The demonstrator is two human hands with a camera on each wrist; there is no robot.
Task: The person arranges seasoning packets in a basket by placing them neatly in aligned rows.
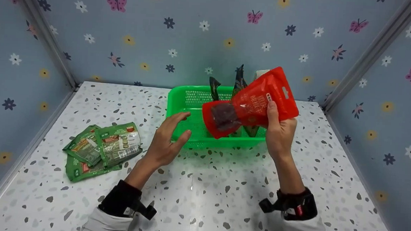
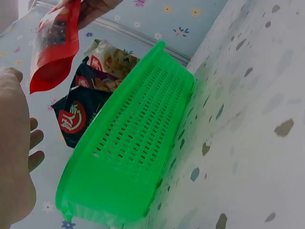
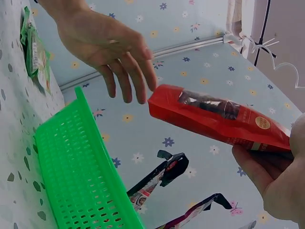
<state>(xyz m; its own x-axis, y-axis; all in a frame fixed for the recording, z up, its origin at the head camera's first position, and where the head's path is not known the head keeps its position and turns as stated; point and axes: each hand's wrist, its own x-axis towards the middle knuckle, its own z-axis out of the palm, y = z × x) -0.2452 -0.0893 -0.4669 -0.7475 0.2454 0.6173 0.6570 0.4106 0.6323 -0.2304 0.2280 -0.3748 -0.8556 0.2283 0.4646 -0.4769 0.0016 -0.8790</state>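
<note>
Support of the red pouch [image 1: 251, 105] is coming from our right hand [image 1: 281, 137], which is pinching it near the slotted end, thumb across the printed front. We are holding the pouch tilted above the green basket [image 1: 221, 143], its base pointing toward our left hand [image 1: 165, 139]. That hand is hovering near the basket's front-left side, fingers and thumb spread, gripping nothing. For good control, we are probably best applying a firm pinch without creasing the film, steadying the base with the free hand, and clearing the dark packet [image 2: 86, 107] and pale packet [image 2: 119, 62] that are standing in the basket.

Labelling: we are seeing pale Chinese characters on the pouch, too small to be reading surely, and a round gold seal [image 3: 262, 122]. On the dark packet we are making out a red emblem [image 2: 71, 118], apparently reading 好人家. Green packets [image 1: 119, 142], overlapping on the bench [image 1: 201, 203] at left, are showing print and a barcode [image 1: 128, 153]; their wording is escaping us.
</note>
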